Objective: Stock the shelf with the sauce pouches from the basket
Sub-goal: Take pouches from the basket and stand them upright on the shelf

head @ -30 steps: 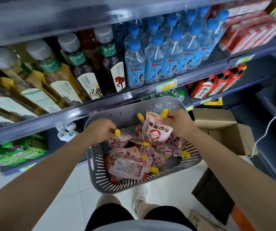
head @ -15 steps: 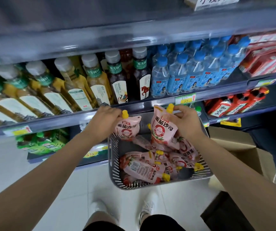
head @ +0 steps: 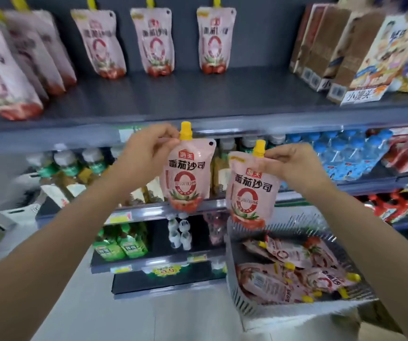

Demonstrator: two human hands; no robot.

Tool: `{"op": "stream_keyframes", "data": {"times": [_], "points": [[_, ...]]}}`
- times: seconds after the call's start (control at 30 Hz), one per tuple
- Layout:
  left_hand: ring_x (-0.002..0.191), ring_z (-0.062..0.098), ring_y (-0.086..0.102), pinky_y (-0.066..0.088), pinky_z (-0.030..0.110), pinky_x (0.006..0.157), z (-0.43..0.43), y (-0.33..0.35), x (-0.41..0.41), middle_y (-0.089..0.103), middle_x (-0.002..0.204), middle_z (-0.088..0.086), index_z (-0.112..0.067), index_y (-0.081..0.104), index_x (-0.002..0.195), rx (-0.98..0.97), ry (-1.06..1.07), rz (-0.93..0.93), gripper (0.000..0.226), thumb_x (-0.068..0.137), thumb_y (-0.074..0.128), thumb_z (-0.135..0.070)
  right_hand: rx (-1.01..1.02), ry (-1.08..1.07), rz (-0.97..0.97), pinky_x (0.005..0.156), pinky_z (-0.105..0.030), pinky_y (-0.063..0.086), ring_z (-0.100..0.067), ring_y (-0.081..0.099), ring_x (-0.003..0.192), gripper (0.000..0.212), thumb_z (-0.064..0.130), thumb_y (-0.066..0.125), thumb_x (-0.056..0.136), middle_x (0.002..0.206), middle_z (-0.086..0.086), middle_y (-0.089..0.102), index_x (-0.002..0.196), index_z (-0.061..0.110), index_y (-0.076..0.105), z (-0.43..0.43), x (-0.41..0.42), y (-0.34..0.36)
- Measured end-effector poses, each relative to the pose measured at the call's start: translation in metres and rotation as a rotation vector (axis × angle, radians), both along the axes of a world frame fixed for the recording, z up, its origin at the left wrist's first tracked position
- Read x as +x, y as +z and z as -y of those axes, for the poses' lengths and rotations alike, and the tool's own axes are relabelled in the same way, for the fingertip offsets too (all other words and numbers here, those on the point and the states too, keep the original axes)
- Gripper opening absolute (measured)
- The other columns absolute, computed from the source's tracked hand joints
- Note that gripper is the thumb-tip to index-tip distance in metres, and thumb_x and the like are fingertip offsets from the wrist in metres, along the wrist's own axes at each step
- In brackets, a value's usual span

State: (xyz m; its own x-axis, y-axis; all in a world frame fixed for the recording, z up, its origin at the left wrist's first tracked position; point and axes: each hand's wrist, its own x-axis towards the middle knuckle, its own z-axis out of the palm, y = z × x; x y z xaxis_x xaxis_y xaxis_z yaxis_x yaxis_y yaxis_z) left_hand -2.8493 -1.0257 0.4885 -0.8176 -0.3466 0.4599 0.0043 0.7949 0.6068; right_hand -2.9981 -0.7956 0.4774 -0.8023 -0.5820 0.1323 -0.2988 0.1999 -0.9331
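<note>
A: While both hands are loaded, what should go first?

B: I'd say the left one. The left hand (head: pixel 146 153) pinches a pouch (head: pixel 187 178) just under its yellow cap, fingers (head: pixel 166 134) closed on the neck, and that pouch hangs right below the front edge of the top shelf (head: pixel 198 97). The right hand (head: pixel 294 166) grips a second pouch (head: pixel 249 193) the same way, lower, above the basket (head: pixel 237 279).

A: How would you set them well?

B: Lift each bottom clear of the shelf's front lip, then stand it upright on its base, label outward, in line with the pouches at the back (head: pixel 153 43). Holding by the neck lets the body swing, so I'd settle the base before letting go.

A: Is there room?

B: Plenty, by the look of it. The front half of the shelf is bare between the pouches crowding its left end and the boxes (head: pixel 326 45) at its right end. Stay away from those boxes; they lean out near the front edge.

A: And the rest of the stock?

B: More pouches lie heaped in the basket, so the job is far from finished. The bottles (head: pixel 244 143) on the shelf below sit close behind the hands.
</note>
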Motion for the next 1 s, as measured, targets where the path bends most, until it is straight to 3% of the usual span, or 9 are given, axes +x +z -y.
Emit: {"op": "stream_keyframes", "data": {"times": [0.03,0.1,0.23,0.37,0.57,0.63,0.77,0.9,1.0], "points": [[0.070,-0.014,0.056,0.042,0.004,0.064,0.011,0.012,0.011,0.059,0.077,-0.010,-0.020,0.056,0.087,-0.015,0.022,-0.038,0.010,0.093,0.056,-0.012,-0.037,0.020,0.000,0.043,-0.011,0.046,-0.002,0.062,0.049,0.017,0.008,0.080,0.070,0.054,0.011,0.068,0.065,0.020,0.069,0.012,0.011,0.012],[0.071,-0.017,0.053,0.038,0.004,0.065,0.033,0.034,0.032,0.057,0.078,-0.017,-0.021,0.056,0.086,-0.033,0.053,-0.110,0.009,0.092,0.057,-0.015,-0.113,0.052,0.012,0.048,-0.015,0.050,-0.003,0.066,0.052,0.010,0.008,0.080,0.069,0.058,0.010,0.071,0.074,0.012,0.073,0.035,0.031,0.032],[0.072,0.008,0.055,0.044,0.025,0.066,0.070,0.078,0.063,0.055,0.076,-0.012,-0.019,0.056,0.091,-0.002,0.080,-0.199,0.007,0.094,0.053,-0.024,-0.250,0.082,-0.029,0.058,-0.021,0.057,-0.010,0.069,0.062,0.019,0.006,0.080,0.068,0.072,0.002,0.076,0.085,0.002,0.075,0.080,0.060,0.071],[0.063,-0.009,0.058,0.048,0.010,0.057,0.103,0.116,0.070,0.058,0.077,-0.011,-0.014,0.057,0.095,0.162,0.129,-0.318,0.006,0.095,0.053,-0.018,-0.355,0.132,-0.020,0.054,-0.021,0.056,-0.008,0.070,0.060,0.012,0.007,0.078,0.069,0.066,0.004,0.075,0.081,0.009,0.074,0.116,0.076,0.113],[0.077,0.004,0.058,0.049,0.017,0.062,0.164,0.147,0.036,0.059,0.085,-0.009,-0.018,0.058,0.096,0.377,0.258,-0.393,0.007,0.095,0.053,-0.022,-0.504,0.099,0.037,0.061,-0.022,0.056,-0.012,0.073,0.068,0.012,0.008,0.076,0.073,0.073,0.000,0.076,0.086,0.007,0.073,0.168,0.061,0.156],[0.080,0.006,0.057,0.047,0.014,0.060,0.181,0.150,0.017,0.059,0.090,-0.007,-0.017,0.058,0.099,0.364,0.302,-0.394,0.009,0.096,0.050,-0.020,-0.505,0.091,0.051,0.063,-0.025,0.057,-0.015,0.073,0.071,0.016,0.010,0.077,0.073,0.077,-0.001,0.077,0.089,0.006,0.073,0.185,0.049,0.164],[0.080,0.004,0.053,0.043,0.005,0.054,0.215,0.145,-0.022,0.057,0.093,-0.006,-0.019,0.055,0.101,0.341,0.370,-0.373,0.011,0.098,0.045,-0.023,-0.458,0.110,0.011,0.050,-0.019,0.053,-0.010,0.071,0.061,0.009,0.012,0.076,0.075,0.067,0.004,0.075,0.082,0.010,0.072,0.217,0.023,0.168],[0.087,0.011,0.059,0.052,0.022,0.069,0.245,0.136,-0.061,0.062,0.102,0.000,-0.021,0.055,0.104,0.450,0.357,-0.339,0.013,0.098,0.045,-0.027,-0.366,0.110,-0.022,0.054,-0.025,0.057,-0.015,0.073,0.067,0.019,0.015,0.078,0.073,0.073,0.001,0.076,0.089,0.006,0.073,0.249,-0.012,0.161],[0.078,0.002,0.057,0.046,0.009,0.051,0.262,0.131,-0.083,0.060,0.093,-0.007,-0.020,0.055,0.109,0.494,0.341,-0.331,0.015,0.098,0.046,-0.025,-0.326,0.116,0.012,0.063,-0.033,0.060,-0.019,0.074,0.073,0.022,0.015,0.079,0.072,0.082,-0.005,0.077,0.091,0.006,0.073,0.271,-0.034,0.154]]}}
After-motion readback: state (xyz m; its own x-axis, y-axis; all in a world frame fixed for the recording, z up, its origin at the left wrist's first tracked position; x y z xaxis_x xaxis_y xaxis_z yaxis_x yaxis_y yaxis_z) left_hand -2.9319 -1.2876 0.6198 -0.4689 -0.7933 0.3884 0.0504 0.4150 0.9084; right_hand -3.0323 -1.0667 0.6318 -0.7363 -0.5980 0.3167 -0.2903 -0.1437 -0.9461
